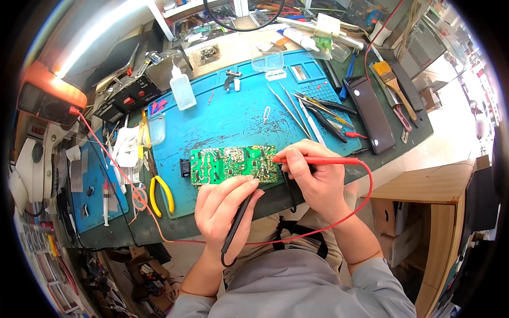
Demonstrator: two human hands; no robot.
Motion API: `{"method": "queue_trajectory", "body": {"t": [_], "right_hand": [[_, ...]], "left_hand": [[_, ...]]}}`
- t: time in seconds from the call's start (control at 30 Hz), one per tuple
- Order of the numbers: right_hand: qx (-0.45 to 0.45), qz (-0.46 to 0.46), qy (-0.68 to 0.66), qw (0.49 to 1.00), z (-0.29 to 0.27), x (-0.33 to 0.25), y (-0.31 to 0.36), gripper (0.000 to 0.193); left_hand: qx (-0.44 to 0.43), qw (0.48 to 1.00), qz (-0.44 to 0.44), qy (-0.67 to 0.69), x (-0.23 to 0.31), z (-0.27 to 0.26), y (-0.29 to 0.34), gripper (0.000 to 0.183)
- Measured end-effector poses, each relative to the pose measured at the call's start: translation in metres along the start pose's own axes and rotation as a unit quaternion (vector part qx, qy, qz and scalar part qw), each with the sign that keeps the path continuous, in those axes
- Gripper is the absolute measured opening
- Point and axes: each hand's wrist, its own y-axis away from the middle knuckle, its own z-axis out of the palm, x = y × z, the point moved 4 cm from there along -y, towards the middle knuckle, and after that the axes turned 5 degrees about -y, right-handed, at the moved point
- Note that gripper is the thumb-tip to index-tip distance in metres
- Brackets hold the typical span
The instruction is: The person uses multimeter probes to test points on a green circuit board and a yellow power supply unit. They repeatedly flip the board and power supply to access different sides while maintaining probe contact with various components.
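Note:
A green circuit board (222, 165) lies solder side up on the blue work mat (222, 116), near its front edge. My left hand (225, 206) is closed around a black test probe (237, 222), with its fingertips over the board's front edge. In my right hand (315, 177) a red test probe (331, 160) is pinched, its tip end at the board's right side. Whether either metal tip touches a solder point is too small to tell. The red lead runs leftward across my lap to an orange multimeter (53, 94).
Tweezers (289, 108), pliers (331, 122) and a brown flat case (370, 114) lie right of the board. Yellow-handled pliers (161, 196) rest at the left. Behind stand a clear squeeze bottle (182, 91) and a small transparent tray (267, 59). A wooden cabinet (424, 183) is at the right.

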Motion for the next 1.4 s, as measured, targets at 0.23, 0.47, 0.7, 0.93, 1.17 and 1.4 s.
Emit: {"method": "queue_trajectory", "body": {"t": [0.23,0.47,0.7,0.93,1.17,1.4], "right_hand": [[0.017,0.036,-0.013,0.999,0.005,0.001,0.002,0.021],[0.006,0.014,-0.021,1.000,0.006,0.000,0.006,0.023],[0.008,0.013,-0.025,1.000,0.003,0.001,0.004,0.023],[0.012,0.012,-0.027,0.999,0.005,0.003,0.005,0.024],[0.019,0.012,-0.005,1.000,0.003,-0.001,0.006,0.024],[-0.002,0.008,0.000,1.000,0.007,-0.003,0.002,0.020]], "left_hand": [[0.001,1.000,0.011,0.013,-0.003,-0.009,-0.002,0.035],[0.024,0.999,0.001,0.021,-0.005,-0.011,0.003,0.033],[0.025,1.000,0.001,0.014,-0.002,-0.009,0.002,0.031],[0.024,1.000,0.000,0.014,-0.002,-0.010,0.002,0.031],[0.015,1.000,0.001,0.015,-0.001,-0.010,0.002,0.032],[0.030,0.999,0.004,0.012,-0.003,-0.007,0.003,0.032]]}}
